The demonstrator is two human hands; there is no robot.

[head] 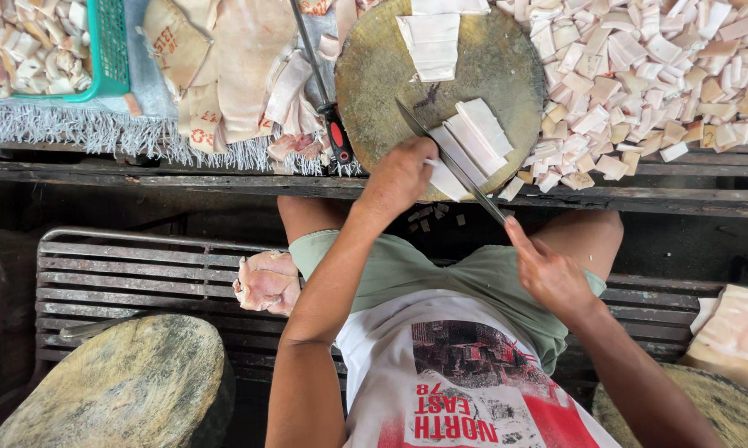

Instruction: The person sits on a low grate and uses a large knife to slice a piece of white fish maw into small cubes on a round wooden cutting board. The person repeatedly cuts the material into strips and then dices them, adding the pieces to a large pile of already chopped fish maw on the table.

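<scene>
From the head camera, looking down over my lap: my left hand (403, 176) rests knuckles-up on the near ends of the pale strips (472, 137), fingers curled shut over them so they stay stacked and square. My right hand (550, 274) is closed around the handle end of the long knife (450, 158), forefinger stretched along it; the blade runs toward ten o'clock across the strips, lying just beside my left knuckles — close, I judge, so they can guide the edge.

The strips lie on the round wooden chopping block (374, 75), toward its five o'clock edge, nearest me. Another folded pale slab (430, 41) waits at its twelve o'clock rim. At three o'clock from the block a heap of small cut squares (656, 66) spreads over the bench — within an easy sweep of the blade. At nine o'clock stands a sharpening steel with red-and-black handle (335, 133), then large skin sheets (224, 58) bearing red stamped marks, too small to make out. A green plastic basket (108, 50) of cut pieces sits far left.
</scene>
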